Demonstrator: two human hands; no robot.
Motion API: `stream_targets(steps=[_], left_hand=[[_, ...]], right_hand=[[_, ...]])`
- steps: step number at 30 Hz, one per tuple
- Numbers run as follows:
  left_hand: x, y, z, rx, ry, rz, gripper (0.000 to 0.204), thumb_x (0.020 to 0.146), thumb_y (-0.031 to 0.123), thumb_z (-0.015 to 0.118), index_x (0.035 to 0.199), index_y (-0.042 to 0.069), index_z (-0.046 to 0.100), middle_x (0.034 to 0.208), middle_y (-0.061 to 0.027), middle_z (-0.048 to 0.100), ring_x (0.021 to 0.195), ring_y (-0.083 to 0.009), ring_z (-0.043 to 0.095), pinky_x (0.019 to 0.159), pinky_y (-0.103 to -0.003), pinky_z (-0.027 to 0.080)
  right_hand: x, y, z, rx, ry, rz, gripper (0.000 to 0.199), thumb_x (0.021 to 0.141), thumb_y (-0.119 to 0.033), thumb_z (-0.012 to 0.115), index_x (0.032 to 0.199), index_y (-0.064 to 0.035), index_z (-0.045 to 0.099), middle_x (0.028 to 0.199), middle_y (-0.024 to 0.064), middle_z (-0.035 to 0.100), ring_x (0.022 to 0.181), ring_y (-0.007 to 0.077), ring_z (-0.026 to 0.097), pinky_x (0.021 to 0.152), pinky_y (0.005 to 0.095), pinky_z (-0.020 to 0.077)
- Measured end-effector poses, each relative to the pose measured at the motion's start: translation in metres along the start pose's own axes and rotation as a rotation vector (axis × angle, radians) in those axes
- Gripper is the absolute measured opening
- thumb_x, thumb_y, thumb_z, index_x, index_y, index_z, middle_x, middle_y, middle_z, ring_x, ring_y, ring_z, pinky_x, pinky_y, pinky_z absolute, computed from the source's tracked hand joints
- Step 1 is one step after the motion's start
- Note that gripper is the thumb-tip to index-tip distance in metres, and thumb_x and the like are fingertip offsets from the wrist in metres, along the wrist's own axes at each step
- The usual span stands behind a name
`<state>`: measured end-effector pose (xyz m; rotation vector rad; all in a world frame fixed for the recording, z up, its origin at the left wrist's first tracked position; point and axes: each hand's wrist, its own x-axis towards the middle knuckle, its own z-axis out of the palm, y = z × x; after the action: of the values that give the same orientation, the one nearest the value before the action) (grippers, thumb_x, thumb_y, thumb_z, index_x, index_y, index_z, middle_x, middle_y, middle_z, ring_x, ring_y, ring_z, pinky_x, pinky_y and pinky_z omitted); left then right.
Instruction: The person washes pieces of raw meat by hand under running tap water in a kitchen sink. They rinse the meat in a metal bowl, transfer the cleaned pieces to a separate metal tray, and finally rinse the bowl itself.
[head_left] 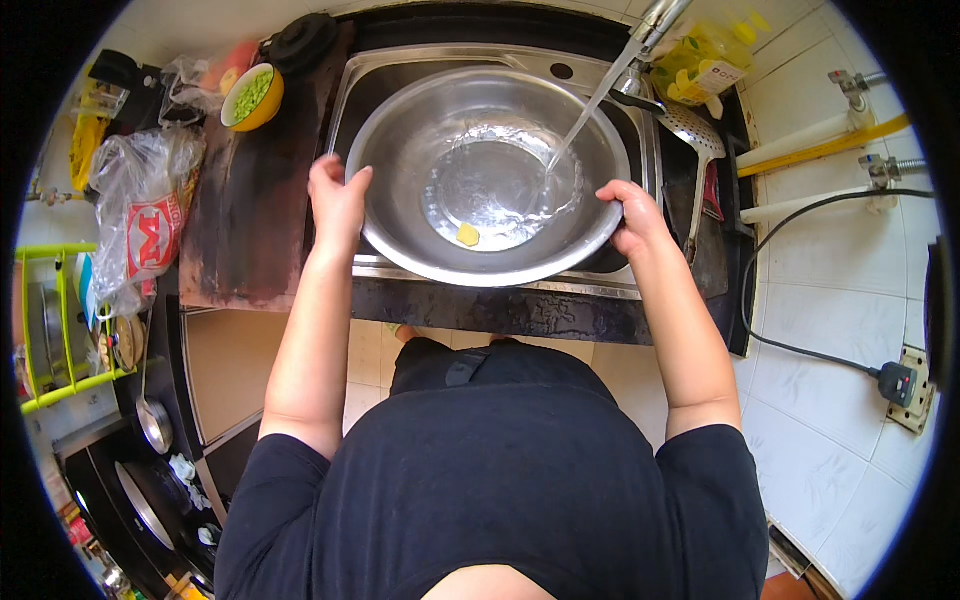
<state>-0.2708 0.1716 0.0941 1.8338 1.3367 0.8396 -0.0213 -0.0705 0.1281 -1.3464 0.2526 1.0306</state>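
Observation:
A wide stainless-steel basin (pixel 400 225) rests over the sink (pixel 350 95) in front of me, with shallow water inside. Into it falls a thin stream of water (pixel 575 135) from the tap (pixel 655 25). One small yellow piece (pixel 467 235), its kind unclear, lies near the basin's front inner wall. My right hand (pixel 638 218) grips the right rim, thumb on top and the other fingers partly hidden. At the left rim, my left hand (pixel 338 205) is open, thumb and fingers apart, its thumb beside the metal.
On the dark counter at the left stand a yellow bowl of chopped green pieces (pixel 252 97) and a clear plastic bag (pixel 145 210). A slotted skimmer (pixel 692 130) lies right of the sink, near a yellow pouch (pixel 700 65). A black cable (pixel 790 225) runs down the right wall.

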Motion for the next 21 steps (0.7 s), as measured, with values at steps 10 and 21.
stream_targets(steps=[10, 21], left_hand=[[-0.008, 0.083, 0.018, 0.609, -1.439, 0.611, 0.042, 0.073, 0.022, 0.063, 0.112, 0.012, 0.052, 0.110, -0.0149, 0.051, 0.101, -0.0309, 0.050, 0.087, -0.038, 0.039], [-0.054, 0.059, 0.041, 0.660, -1.700, 0.398, 0.021, 0.066, 0.011, 0.058, 0.085, 0.004, 0.052, 0.088, -0.0149, 0.054, 0.085, -0.0294, 0.053, 0.070, -0.037, 0.042]], right_hand=[[0.006, 0.038, -0.002, 0.044, -0.065, 0.330, 0.015, 0.065, -0.004, 0.052, 0.079, 0.0008, 0.049, 0.076, 0.0112, 0.055, 0.069, 0.0247, 0.055, 0.068, 0.0369, 0.0483], [-0.015, 0.029, 0.001, 0.037, -0.012, 0.045, 0.016, 0.063, 0.002, 0.055, 0.078, -0.0003, 0.049, 0.075, 0.0102, 0.052, 0.070, 0.0225, 0.052, 0.065, 0.0357, 0.0470]])
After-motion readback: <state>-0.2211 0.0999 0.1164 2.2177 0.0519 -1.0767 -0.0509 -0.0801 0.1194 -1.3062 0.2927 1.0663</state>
